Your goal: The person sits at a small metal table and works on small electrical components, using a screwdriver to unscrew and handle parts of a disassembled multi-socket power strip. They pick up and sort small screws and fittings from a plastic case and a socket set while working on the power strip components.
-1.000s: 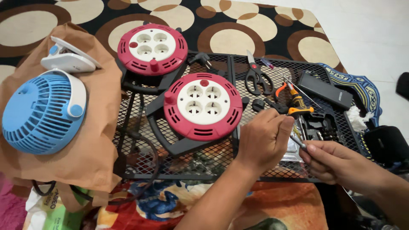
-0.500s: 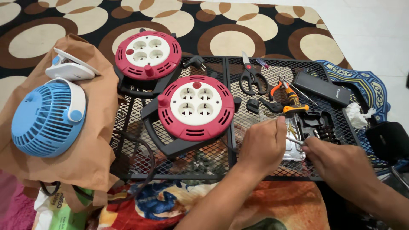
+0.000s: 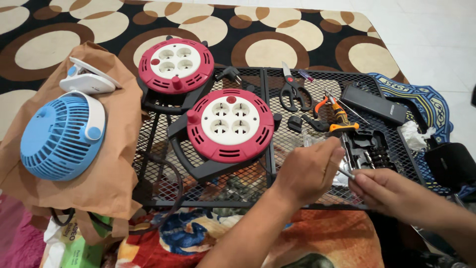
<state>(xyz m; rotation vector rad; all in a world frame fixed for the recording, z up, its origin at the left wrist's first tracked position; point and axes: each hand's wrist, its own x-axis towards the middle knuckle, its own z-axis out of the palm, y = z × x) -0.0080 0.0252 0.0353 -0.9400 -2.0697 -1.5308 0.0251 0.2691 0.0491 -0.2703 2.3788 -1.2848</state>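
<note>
Left hand [image 3: 307, 171] and right hand [image 3: 384, 188] are pinching a thin metal rod [image 3: 345, 172] together, just right of nearer red cable reel [image 3: 230, 126]; scissors [image 3: 292, 92] and orange-handled pliers [image 3: 333, 111] are lying beyond.

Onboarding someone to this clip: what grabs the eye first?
Two round red cable reels with white four-socket faces, one at the middle of the black wire-mesh table, the other behind it to the left. At far left a round blue plastic fan lies on crumpled brown paper. At front right, the left hand and right hand meet over a thin metal rod.
</note>
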